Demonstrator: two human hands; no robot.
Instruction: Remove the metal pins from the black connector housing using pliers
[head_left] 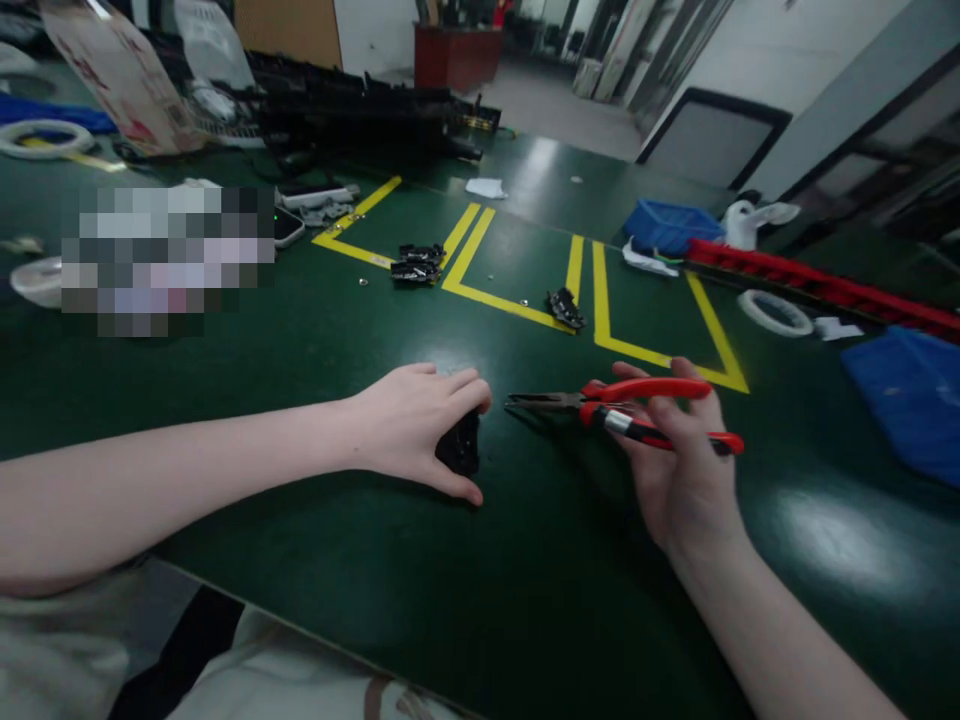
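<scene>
My left hand is closed around a small black part on the green table, thumb on the near side and fingers on the far side. In my right hand are red-handled long-nose pliers, their tips pointing left toward the black part with a gap between. Beyond my hands, two black parts lie side by side near a yellow tape corner. Another black part rests on the tape farther right.
Yellow tape marks run across the table. Blue bins, a red strip and a white tape ring are at the right. Black parts are piled at the back, near a plastic bag.
</scene>
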